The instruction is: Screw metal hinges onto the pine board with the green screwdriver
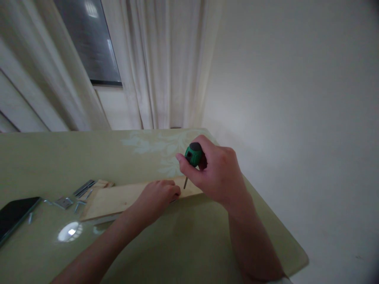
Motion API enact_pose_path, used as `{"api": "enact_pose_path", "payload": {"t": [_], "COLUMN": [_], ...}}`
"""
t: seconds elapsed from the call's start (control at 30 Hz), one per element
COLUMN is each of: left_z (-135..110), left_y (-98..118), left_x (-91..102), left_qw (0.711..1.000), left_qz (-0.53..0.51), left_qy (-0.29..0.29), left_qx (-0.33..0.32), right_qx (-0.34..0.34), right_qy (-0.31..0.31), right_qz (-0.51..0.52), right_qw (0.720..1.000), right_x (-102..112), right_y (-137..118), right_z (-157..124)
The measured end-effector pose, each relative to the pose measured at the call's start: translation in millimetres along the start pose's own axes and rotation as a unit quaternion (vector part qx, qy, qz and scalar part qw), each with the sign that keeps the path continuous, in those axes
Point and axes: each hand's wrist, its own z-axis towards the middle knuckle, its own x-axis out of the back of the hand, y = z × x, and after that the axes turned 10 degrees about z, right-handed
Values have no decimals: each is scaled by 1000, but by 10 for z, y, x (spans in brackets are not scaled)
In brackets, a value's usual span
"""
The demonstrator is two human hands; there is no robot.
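Note:
A pale wooden board [114, 199] lies lengthwise on the table. My left hand [158, 197] rests on it with its fingers curled together over the near edge, pressing it down; a small dark metallic bit shows under the fingertips. My right hand [219, 169] is wrapped round the green and black handle of a screwdriver [193, 154]. The thin shaft points down at the board, just right of my left hand. Whether its tip touches a screw or the bare wood, I cannot tell.
Left of the board lie metal hinges [63, 202], loose screws [79, 206] and small wood pieces [103, 184]. A dark phone [14, 217] is at the far left. The green table [74, 154] ends at a white wall [296, 118] on the right; curtains [166, 67] hang behind.

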Motion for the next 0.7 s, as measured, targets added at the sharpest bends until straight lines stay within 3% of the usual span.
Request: {"api": "enact_pose_path", "payload": {"t": [0.27,0.53,0.7], "left_z": [7,-6,26], "left_y": [11,-125,-105], "left_x": [-36,-23,-45], "left_qw": [998,995,998], "left_qz": [46,-78,-19], "left_qy": [37,29,30], "left_qx": [-19,-63,-49], "right_qx": [-1,-7,-4], "right_qy": [-3,-8,-15], "right_qz": [-1,-11,-12], "right_qw": [1000,1000,1000], "right_x": [11,7,8], "right_y": [2,-6,1], "right_z": [6,10,14]}}
